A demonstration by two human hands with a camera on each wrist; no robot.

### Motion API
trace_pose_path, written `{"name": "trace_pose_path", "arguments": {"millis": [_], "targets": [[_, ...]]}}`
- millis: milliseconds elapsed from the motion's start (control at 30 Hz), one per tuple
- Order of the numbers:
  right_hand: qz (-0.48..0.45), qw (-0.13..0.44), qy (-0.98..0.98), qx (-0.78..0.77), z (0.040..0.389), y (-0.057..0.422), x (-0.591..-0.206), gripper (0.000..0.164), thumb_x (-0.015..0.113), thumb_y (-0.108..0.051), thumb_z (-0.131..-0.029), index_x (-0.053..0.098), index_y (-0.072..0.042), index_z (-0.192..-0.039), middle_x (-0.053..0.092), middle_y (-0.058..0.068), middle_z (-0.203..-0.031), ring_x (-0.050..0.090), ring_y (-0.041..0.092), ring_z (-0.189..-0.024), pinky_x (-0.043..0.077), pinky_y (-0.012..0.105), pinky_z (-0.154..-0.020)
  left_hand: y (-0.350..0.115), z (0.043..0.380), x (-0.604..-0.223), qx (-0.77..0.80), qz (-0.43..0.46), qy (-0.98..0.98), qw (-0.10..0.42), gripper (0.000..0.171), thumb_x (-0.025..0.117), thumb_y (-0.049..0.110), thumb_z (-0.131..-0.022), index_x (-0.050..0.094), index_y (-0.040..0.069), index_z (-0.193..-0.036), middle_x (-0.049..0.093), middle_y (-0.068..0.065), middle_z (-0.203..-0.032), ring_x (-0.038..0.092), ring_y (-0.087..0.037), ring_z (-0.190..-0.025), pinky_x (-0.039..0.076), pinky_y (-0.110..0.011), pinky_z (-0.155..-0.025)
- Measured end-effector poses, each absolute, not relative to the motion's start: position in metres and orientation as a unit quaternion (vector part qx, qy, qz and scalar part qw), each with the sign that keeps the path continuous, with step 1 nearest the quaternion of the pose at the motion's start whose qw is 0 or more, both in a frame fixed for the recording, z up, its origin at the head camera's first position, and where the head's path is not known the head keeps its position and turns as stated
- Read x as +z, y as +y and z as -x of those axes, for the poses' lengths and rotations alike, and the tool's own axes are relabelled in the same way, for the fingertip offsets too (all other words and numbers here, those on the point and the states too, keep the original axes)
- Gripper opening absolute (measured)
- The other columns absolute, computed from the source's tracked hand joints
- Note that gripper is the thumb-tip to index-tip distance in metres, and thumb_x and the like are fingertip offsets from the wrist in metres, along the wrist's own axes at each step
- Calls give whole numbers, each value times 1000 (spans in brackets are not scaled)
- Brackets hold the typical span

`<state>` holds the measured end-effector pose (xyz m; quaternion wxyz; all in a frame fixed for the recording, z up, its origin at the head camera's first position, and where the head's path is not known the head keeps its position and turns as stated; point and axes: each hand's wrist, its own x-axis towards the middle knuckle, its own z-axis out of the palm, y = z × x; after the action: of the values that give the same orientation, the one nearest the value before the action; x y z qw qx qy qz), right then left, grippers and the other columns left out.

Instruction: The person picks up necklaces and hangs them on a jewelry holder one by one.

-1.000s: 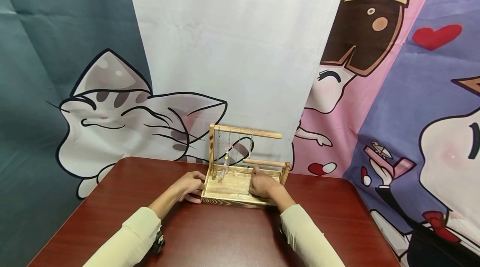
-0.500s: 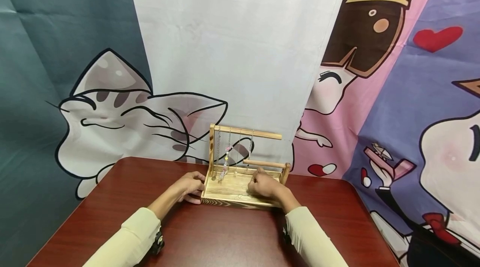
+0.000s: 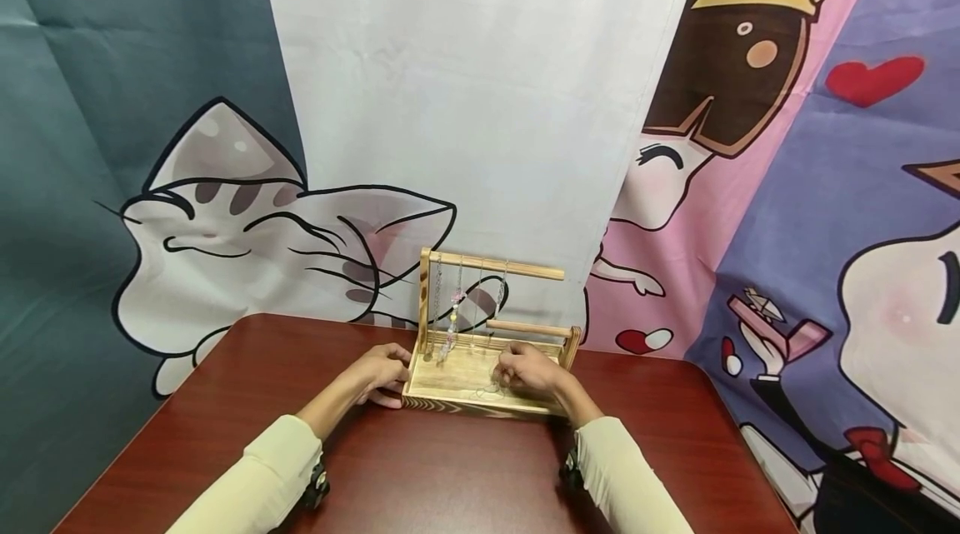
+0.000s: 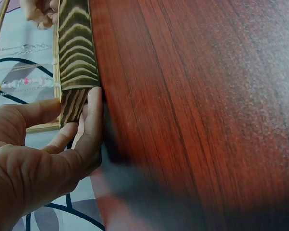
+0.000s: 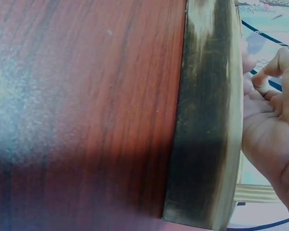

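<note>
A wooden jewelry stand with a shallow tray base sits on the table. My left hand holds the tray's left end; in the left wrist view the thumb lies at the rim and the fingers lie along the outer side. Over the right part of the tray, my right hand has curled fingers, with thumb and index finger pinched together at a thin necklace. Part of a fine chain lies loose on the tray floor beside this hand. Its pinched end is mostly hidden by the fingers.
From the upper bar hang several necklaces, including a beaded one and a silver chain. A lower bar crosses above the right hand. Behind the reddish table hangs a cartoon-printed curtain.
My right hand has drawn back slightly from beneath the lower bar, toward the front of the tray. The left hand keeps its hold on the tray's end.
</note>
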<state>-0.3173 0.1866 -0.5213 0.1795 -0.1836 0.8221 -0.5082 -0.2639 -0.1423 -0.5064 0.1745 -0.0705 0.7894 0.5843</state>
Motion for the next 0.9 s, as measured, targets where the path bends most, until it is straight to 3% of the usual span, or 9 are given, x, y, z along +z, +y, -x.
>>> {"name": "trace_pose_path", "arguments": {"millis": [200, 367, 567, 733, 833, 900], "targets": [[189, 147, 843, -482, 313, 186, -522, 10, 58, -10, -106, 60, -3, -98, 62, 1, -81, 54, 11, -70, 48, 19, -61, -142, 264, -506, 584, 70, 789, 176, 43, 67, -2, -99, 60, -2, -142, 78, -21, -112, 78, -23, -92, 73, -39, -67], [264, 63, 890, -366, 324, 193, -535, 13, 70, -13, -92, 71, -6, -102, 72, 3, -88, 65, 13, -79, 58, 25, -69, -141, 264, -505, 582, 67, 791, 176, 44, 67, -2, -99, 59, -3, -143, 77, -23, -114, 78, -25, -94, 74, -40, -68], [317, -47, 915, -245, 363, 208, -588, 11, 70, -17, -96, 77, -19, -89, 73, -9, -81, 64, 6, -76, 60, 28, -70, -141, 263, -506, 583, 71, 791, 173, 43, 67, -2, -99, 60, -2, -142, 77, -22, -112, 78, -25, -92, 74, -39, -67], [303, -74, 924, -219, 370, 211, -604, 13, 79, -14, -92, 78, -23, -84, 73, -14, -80, 63, 2, -75, 61, 27, -71, -142, 262, -507, 585, 72, 789, 174, 44, 67, -2, -97, 61, -1, -141, 78, -22, -109, 78, -23, -89, 73, -39, -66], [300, -57, 921, -242, 368, 212, -599, 5, 80, -17, -90, 81, -21, -91, 78, -12, -85, 69, 2, -79, 64, 27, -73, -142, 262, -507, 585, 71, 789, 174, 44, 67, -2, -97, 61, -1, -141, 78, -21, -108, 78, -23, -88, 73, -38, -65], [308, -38, 913, -265, 365, 214, -593, 13, 77, -15, -88, 83, -18, -99, 80, -9, -88, 72, 3, -81, 65, 26, -74, -142, 262, -507, 585, 70, 789, 173, 44, 67, -2, -97, 61, -1, -141, 78, -22, -108, 78, -22, -88, 73, -38, -65]]}}
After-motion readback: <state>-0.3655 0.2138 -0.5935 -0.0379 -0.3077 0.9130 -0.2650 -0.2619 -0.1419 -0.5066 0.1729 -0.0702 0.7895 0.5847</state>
